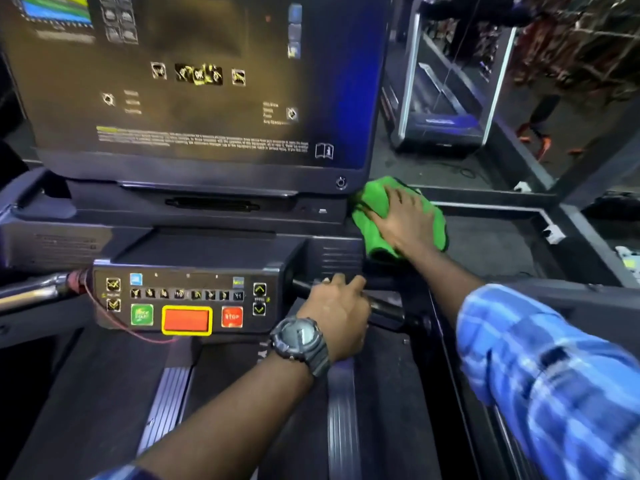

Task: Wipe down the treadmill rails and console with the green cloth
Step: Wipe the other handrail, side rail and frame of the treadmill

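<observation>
The green cloth (372,230) lies bunched on the right end of the treadmill's dark console shelf, just below the big screen (194,81). My right hand (403,220) presses flat on top of the cloth, fingers spread toward the screen's lower right corner. My left hand (337,311), with a dark wristwatch, is wrapped around the black handlebar grip (388,310) to the right of the button panel (187,301). The cloth's underside and the surface beneath it are hidden.
The button panel carries a green start key, an orange-red block and a red STOP key. A chrome handlebar (27,292) with a red cord sticks out at left. Another treadmill (440,123) stands beyond on the right. The belt (242,410) runs below.
</observation>
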A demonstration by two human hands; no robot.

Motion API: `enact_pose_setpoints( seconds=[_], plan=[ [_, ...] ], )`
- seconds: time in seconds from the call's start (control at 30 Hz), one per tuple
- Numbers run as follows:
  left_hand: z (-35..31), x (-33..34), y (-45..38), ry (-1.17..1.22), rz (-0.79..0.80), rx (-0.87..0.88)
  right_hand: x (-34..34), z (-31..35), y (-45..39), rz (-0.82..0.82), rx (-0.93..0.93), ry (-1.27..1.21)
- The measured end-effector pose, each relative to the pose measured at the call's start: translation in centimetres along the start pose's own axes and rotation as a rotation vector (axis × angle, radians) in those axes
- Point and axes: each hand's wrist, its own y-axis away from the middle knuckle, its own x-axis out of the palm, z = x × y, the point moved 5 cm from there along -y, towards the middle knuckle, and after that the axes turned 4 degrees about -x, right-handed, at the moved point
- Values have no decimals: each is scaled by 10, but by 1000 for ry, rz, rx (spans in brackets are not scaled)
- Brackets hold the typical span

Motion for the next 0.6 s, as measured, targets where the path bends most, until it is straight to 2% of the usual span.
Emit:
enact_pose_setpoints(
  seconds=[0.03,0.1,0.17,0.2,0.27,0.37,0.47,0.53,0.57,0.6],
  plan=[
    [0,-1,-1,3,6,-8,6,13,12,-4,24,-10],
    [1,-2,-1,-5,15,-14,17,32,41,-103,-60,23],
    [2,-3,1,-5,27,0,27,41,65,-210,-253,160],
    [2,-3,3,-4,22,10,34,42,72,-198,-370,249],
    [3,-2,4,-13,8,20,36,40,69,-150,-577,395],
    [3,0,4,-12,10,19,24,29,53,-58,-808,461],
    [1,3,5,-19,23,26,19,25,61,43,-1058,412],
    [2,6,6,-24,28,29,22,33,77,188,-1295,386],
    [3,6,6,-21,32,31,21,37,85,279,-1326,342],
    [4,7,6,-14,34,33,20,39,90,382,-1268,248]
  ],
)
